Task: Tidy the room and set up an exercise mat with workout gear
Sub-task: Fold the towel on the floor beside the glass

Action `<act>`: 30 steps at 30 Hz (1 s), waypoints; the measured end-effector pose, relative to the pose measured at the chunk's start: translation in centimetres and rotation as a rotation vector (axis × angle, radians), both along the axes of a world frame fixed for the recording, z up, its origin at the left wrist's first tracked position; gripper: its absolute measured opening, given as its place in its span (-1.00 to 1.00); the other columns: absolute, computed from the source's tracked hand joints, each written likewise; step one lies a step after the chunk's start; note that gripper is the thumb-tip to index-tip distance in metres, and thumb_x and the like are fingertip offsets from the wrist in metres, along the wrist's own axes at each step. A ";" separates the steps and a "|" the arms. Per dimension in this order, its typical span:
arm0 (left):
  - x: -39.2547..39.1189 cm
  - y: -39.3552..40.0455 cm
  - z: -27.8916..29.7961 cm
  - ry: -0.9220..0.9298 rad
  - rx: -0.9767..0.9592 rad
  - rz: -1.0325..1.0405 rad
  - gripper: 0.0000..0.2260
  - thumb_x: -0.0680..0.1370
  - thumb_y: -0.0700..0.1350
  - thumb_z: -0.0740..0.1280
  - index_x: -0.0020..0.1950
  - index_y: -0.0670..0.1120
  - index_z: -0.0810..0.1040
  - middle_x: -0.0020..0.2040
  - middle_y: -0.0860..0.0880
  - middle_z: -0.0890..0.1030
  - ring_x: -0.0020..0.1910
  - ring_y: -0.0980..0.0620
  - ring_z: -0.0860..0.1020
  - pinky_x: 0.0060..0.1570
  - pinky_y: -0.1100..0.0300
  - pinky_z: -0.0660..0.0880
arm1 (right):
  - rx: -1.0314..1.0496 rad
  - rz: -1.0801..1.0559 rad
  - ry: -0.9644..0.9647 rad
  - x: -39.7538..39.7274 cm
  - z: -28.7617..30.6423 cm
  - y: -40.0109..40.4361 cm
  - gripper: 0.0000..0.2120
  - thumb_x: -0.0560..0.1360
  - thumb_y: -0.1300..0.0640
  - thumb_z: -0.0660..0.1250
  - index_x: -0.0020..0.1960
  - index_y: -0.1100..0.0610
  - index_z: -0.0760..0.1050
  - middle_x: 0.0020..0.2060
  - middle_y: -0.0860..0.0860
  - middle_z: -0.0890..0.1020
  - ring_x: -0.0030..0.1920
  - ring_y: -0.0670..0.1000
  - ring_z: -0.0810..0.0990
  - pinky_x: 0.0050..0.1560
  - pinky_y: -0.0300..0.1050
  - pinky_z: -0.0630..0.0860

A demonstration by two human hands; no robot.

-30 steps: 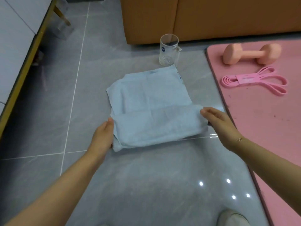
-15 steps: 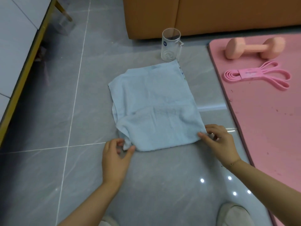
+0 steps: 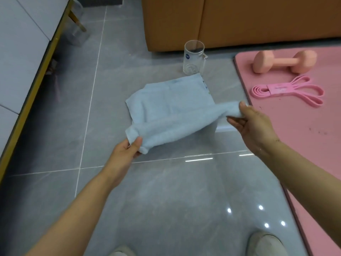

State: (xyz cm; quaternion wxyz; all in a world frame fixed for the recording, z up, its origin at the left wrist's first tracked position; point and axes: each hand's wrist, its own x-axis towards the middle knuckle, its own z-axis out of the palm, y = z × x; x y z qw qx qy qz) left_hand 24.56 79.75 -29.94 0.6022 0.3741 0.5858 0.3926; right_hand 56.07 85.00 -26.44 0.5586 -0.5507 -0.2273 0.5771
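While the far part of the light blue towel (image 3: 171, 100) lies flat on the grey tiled floor (image 3: 166, 191), its near folded edge is held raised above the tiles. The near left corner is pinched by the left hand (image 3: 127, 151), with the thumb on top of the cloth and the other fingers (image 3: 137, 154) curled beneath it. The near right corner is gripped by the right hand (image 3: 255, 124), the thumb pressed over the bunched fabric and the fingers (image 3: 235, 121) set underneath. A clear glass mug (image 3: 193, 59) is seen standing upright just beyond the towel's far edge, in front of an orange sofa (image 3: 230, 21). To the right, a pink exercise mat (image 3: 304, 145) is laid on the floor, and on it a pink dumbbell (image 3: 285, 61) and a looped pink resistance band (image 3: 287, 90) are placed near each other. The toes of two light shoes (image 3: 265, 244) are visible at the bottom edge.
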 end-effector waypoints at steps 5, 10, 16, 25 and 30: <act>-2.0 2.0 3.6 -0.079 0.054 0.066 -0.77 0.63 -0.16 0.15 0.15 -0.19 0.55 0.03 -0.03 0.69 0.07 0.04 0.63 0.14 0.21 0.53 | 0.088 0.004 0.005 0.0 2.2 2.0 -0.92 0.55 0.19 0.29 -0.06 0.19 0.53 -0.24 -0.03 0.70 -0.15 -0.08 0.68 -0.09 -0.28 0.58; -1.4 6.6 8.1 -0.236 0.239 0.247 -0.71 0.67 -0.07 0.06 0.26 -0.15 0.46 0.15 -0.03 0.64 0.16 0.06 0.59 0.10 0.19 0.53 | 0.135 0.206 -0.054 -1.3 3.2 3.9 -0.82 0.47 0.28 0.35 0.06 0.28 0.54 -0.05 0.09 0.68 -0.01 0.01 0.68 0.00 -0.28 0.56; -2.9 15.9 14.4 -0.181 0.387 0.273 -0.70 0.66 -0.07 0.12 0.33 -0.14 0.43 0.21 -0.08 0.60 0.14 0.01 0.60 0.03 0.13 0.56 | 0.279 0.050 0.016 -4.1 8.8 13.6 -0.93 0.53 0.33 0.30 -0.01 0.33 0.50 -0.07 0.19 0.62 -0.17 0.05 0.70 0.00 -0.11 0.61; -4.2 18.9 20.0 -0.268 0.638 0.285 -0.82 0.63 -0.20 0.20 0.04 -0.20 0.59 -0.02 -0.12 0.69 0.03 -0.03 0.64 0.01 0.12 0.57 | 0.502 -0.036 0.254 -5.5 15.3 14.7 -0.88 0.53 0.33 0.29 0.04 0.36 0.48 -0.14 0.21 0.64 -0.18 0.08 0.69 -0.13 -0.18 0.59; -4.5 10.4 14.7 -0.025 0.521 0.268 -0.83 0.63 -0.10 0.21 0.05 -0.11 0.56 0.02 0.03 0.68 0.12 0.07 0.60 0.17 0.16 0.50 | 0.310 0.010 0.024 -3.4 10.3 7.2 -0.93 0.55 0.21 0.27 -0.10 0.14 0.50 -0.23 0.01 0.60 -0.21 -0.08 0.62 -0.14 -0.25 0.57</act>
